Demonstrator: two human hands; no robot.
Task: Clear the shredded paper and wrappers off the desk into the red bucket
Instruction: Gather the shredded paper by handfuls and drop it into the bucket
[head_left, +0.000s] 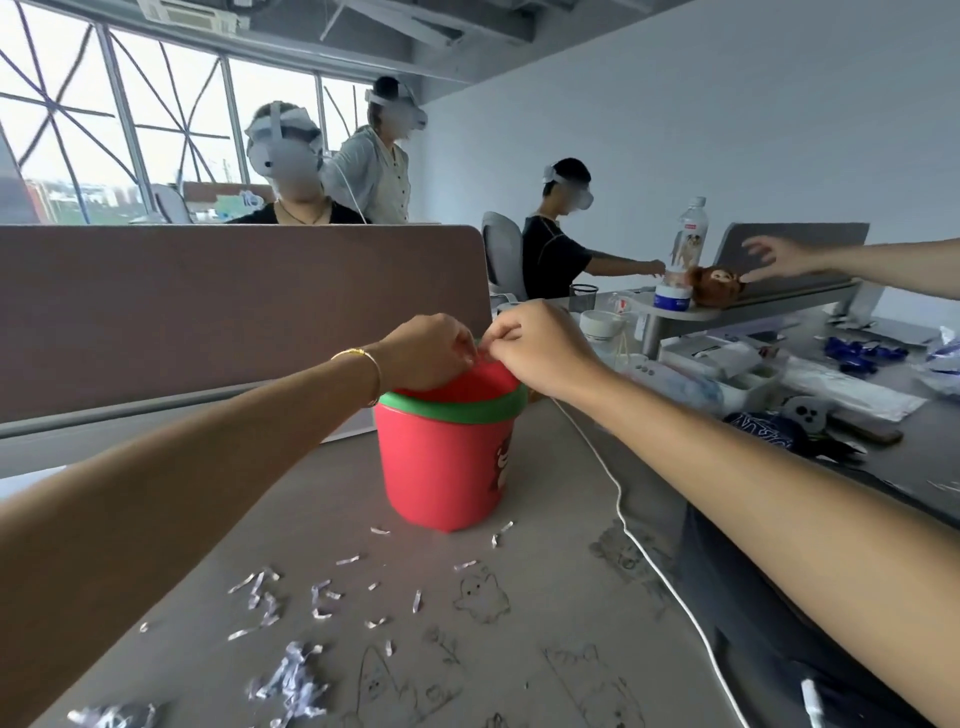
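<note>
The red bucket (445, 467) with a green rim stands upright in the middle of the grey desk (545, 597). My left hand (426, 353) and my right hand (535, 348) meet just above its open mouth, fingertips curled and pinched close together. Any scrap between the fingers is too small to see. Shredded paper (291, 680) lies in a clump near the desk's front edge. More loose strips (322, 603) are scattered in front of the bucket.
A brown divider panel (234, 312) runs behind the bucket. A white cable (618, 499) crosses the desk to its right. Clutter (727, 364) covers the neighbouring desk, where another person's arm (831, 260) reaches in. Three people with headsets work beyond.
</note>
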